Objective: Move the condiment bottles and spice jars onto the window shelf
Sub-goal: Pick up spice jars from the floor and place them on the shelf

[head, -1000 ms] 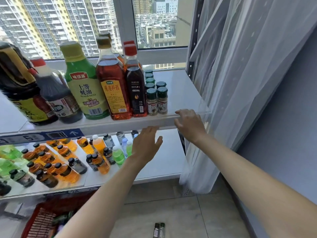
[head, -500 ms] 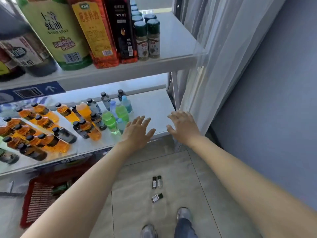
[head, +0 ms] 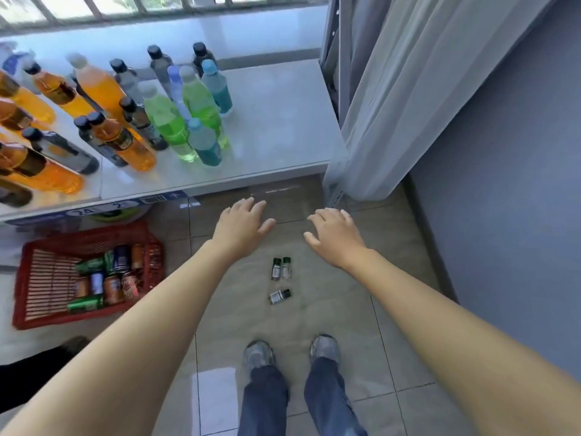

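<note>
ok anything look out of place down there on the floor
Yes: three small spice jars sit on the floor tiles rather than on a shelf. Two stand side by side, and the third lies on its side, nearer the shoes.

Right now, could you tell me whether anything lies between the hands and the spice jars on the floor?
Nothing visible does. The left hand and right hand hover open above bare floor tile, with the three spice jars just below them, between the wrists.

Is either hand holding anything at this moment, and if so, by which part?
Nothing is held. The left hand and right hand are both open above the spice jars on the floor.
</note>
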